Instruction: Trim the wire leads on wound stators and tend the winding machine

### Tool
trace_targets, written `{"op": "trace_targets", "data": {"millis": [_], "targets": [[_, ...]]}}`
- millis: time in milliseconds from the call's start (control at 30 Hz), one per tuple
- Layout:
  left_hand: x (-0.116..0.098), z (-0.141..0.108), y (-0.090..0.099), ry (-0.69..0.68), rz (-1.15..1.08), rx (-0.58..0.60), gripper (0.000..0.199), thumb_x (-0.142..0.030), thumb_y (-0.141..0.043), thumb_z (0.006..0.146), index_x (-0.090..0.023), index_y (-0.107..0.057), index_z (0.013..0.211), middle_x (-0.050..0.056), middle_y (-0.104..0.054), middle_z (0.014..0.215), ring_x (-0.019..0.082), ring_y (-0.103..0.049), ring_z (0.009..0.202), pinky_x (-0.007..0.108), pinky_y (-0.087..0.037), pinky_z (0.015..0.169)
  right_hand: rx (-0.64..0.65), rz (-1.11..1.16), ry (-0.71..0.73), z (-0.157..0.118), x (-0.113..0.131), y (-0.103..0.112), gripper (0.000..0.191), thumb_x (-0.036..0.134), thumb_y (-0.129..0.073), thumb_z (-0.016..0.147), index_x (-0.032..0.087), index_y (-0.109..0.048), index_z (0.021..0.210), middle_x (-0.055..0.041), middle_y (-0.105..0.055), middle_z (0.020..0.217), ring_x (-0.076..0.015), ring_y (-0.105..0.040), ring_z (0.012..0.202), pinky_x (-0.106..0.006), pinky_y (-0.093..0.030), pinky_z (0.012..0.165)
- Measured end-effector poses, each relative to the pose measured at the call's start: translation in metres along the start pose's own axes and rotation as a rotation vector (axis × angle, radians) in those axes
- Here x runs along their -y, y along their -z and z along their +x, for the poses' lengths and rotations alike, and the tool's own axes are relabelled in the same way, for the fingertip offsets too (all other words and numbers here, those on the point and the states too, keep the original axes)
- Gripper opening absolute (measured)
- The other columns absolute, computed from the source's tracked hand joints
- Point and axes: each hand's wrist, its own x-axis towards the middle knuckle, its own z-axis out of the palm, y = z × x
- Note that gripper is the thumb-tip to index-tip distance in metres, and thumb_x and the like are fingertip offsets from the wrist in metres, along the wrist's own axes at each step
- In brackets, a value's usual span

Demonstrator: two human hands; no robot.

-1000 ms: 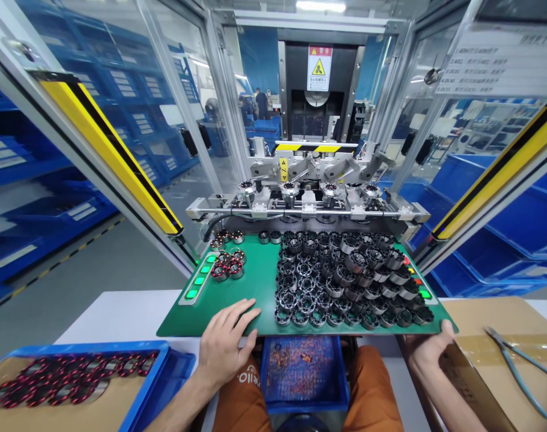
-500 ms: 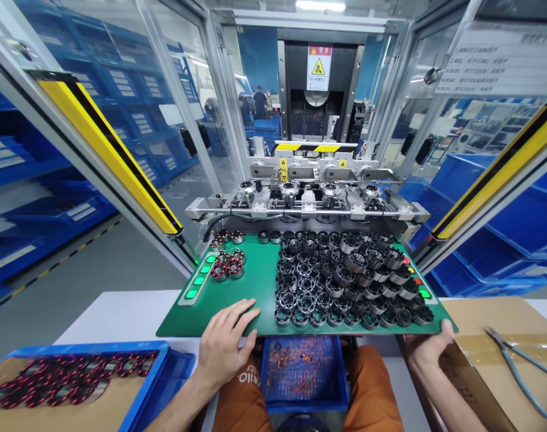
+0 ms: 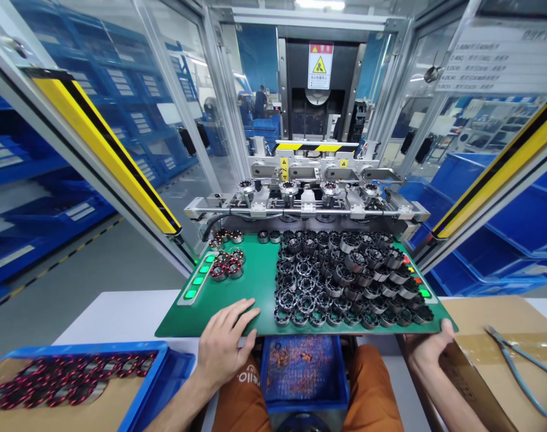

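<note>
My left hand (image 3: 228, 342) rests on the front edge of the green board (image 3: 255, 300), fingers spread and holding nothing. At the board's front right corner is my right hand (image 3: 429, 348), its thumb on the top and its other fingers hidden under the edge. Black ring-shaped cores (image 3: 307, 303) crowd the right half of the board, some stacked. A few cores wound with copper wire (image 3: 235, 269) sit at its back left. Behind the board, a machine fixture (image 3: 309, 207) carries several cores in a row.
A blue tray (image 3: 158, 360) with red-wound cores lies at the left. Pliers (image 3: 516, 366) lie on a cardboard box (image 3: 484, 312) at the right. Below the board is a blue bin (image 3: 302, 402) with scraps. Yellow-black posts (image 3: 106, 150) flank the machine. A person (image 3: 260, 102) stands far behind.
</note>
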Motion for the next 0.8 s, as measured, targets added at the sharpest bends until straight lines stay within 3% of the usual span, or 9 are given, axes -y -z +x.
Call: {"op": "trace_targets", "data": {"millis": [200, 600, 800], "targets": [[-0.0005, 0.0006, 0.0007, 0.003, -0.003, 0.001, 0.028, -0.031, -0.049, 0.117, -0.023, -0.07, 0.134, 0.008, -0.077, 0.14, 0.026, -0.068, 0.131, 0.041, -0.05, 0.107, -0.02, 0.008, -0.003, 0.003, -0.001, 0.002, 0.081, 0.082, -0.07, 0.071, 0.021, -0.076, 0.125, -0.0123, -0.074, 0.147, -0.0401, -0.061, 0.148, -0.062, -0.064, 0.114], [-0.0012, 0.0018, 0.0012, 0.01, -0.008, -0.017, 0.028, -0.031, -0.05, 0.116, -0.023, -0.071, 0.133, 0.007, -0.078, 0.138, 0.026, -0.07, 0.128, 0.04, -0.051, 0.105, 0.035, 0.015, 0.031, 0.0008, 0.0027, -0.0021, 0.088, 0.081, -0.071, 0.073, 0.024, -0.074, 0.14, -0.009, -0.073, 0.148, -0.0365, -0.068, 0.134, -0.059, -0.066, 0.109], [-0.0012, 0.0017, 0.0015, 0.01, -0.007, -0.011, 0.028, -0.031, -0.05, 0.116, -0.023, -0.071, 0.132, 0.007, -0.078, 0.139, 0.026, -0.07, 0.129, 0.041, -0.05, 0.106, 0.037, 0.005, 0.038, 0.0028, -0.0001, 0.0009, 0.093, 0.083, -0.07, 0.074, 0.023, -0.073, 0.144, -0.0097, -0.072, 0.153, -0.038, -0.067, 0.138, -0.061, -0.065, 0.111]]}}
